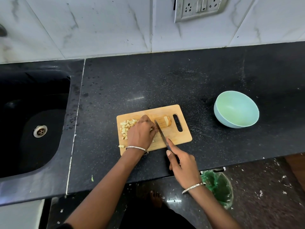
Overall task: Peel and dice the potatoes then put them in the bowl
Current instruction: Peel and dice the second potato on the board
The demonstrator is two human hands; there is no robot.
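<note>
A wooden cutting board [179, 138] lies on the black counter. Several pale potato cubes [126, 127] are piled on its left part, with one cube [121, 146] at the left edge. A sliced potato chunk [167, 121] rests near the board's handle slot. My left hand [142, 133] presses down on potato pieces mid-board, fingers curled; what is under them is mostly hidden. My right hand [181, 164] grips the handle of a knife [160, 132], whose blade lies just right of my left fingertips. A light green bowl [237, 120] stands tilted to the right, with nothing inside.
A black sink [33, 113] with a metal drain is sunk into the counter at left. A bin lined with a green bag [219, 189] stands on the floor below the counter edge. A wall socket [199, 7] sits on the tiled backsplash. My bare foot [156, 199] shows below.
</note>
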